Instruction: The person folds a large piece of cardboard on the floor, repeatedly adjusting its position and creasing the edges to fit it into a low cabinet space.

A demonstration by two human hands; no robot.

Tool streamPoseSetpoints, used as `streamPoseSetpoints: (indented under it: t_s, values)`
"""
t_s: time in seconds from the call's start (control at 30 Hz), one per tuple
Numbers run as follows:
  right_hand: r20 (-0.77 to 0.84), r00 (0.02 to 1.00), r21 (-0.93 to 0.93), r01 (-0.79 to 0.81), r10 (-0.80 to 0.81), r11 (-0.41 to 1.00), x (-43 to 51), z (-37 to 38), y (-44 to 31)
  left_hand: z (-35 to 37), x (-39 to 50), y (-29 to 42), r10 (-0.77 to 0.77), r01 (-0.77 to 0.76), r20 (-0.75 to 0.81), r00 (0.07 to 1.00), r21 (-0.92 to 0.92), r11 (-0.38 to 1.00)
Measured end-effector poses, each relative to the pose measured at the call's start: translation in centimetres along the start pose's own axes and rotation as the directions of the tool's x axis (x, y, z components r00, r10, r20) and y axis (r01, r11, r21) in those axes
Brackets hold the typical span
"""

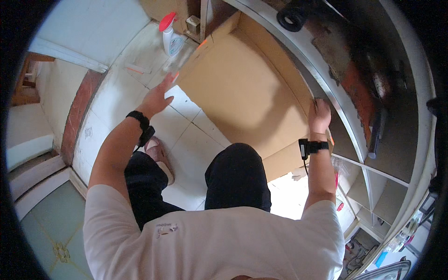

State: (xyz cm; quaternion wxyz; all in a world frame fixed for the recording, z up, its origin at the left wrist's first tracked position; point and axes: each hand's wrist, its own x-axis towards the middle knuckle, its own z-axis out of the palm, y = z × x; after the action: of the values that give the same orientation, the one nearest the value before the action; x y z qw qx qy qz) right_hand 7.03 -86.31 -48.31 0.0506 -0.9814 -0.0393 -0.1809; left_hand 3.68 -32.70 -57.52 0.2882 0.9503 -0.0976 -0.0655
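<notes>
A large shallow cardboard box (241,87) lies tilted before me, its inside facing up. My right hand (319,115) is closed over the top edge of its right side wall, next to the cabinet. At the box's left corner, by a bit of orange, my left hand (157,96) reaches out with thumb and fingers apart. Its fingertips are close to the corner; whether they touch it I cannot tell. A shadow falls across the box's bottom panel. Each wrist wears a black strap with a small device.
A white spray bottle (172,40) with a red head stands on the tiled floor (182,129) beyond the left hand. Open cabinet shelves (350,140) with a pale metal edge curve along the right. A slippered foot (159,157) and my knee (238,175) are below the box.
</notes>
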Motion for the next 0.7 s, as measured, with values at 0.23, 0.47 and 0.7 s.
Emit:
streamPoseSetpoints:
  t_s: [0.23, 0.47, 0.7]
  values:
    - [0.007, 0.996, 0.015, -0.093, 0.093, 0.996, 3.4, 3.2, -2.7, 1.4, 4.1, -2.5, -0.082, 0.079, 0.090, 0.992, 0.044, 0.996]
    - [-0.165, 0.977, -0.140, -0.161, 0.138, 0.977, 4.9, 7.0, -2.9, 4.9, 3.1, 1.4, -0.226, 0.222, 0.084, 0.970, 0.059, 0.973]
    - [-0.056, 0.996, -0.340, -0.086, 0.071, 0.936, 4.4, 6.0, -3.4, 5.2, 2.8, 3.7, -0.252, 0.254, -0.118, 0.960, 0.002, 0.967]
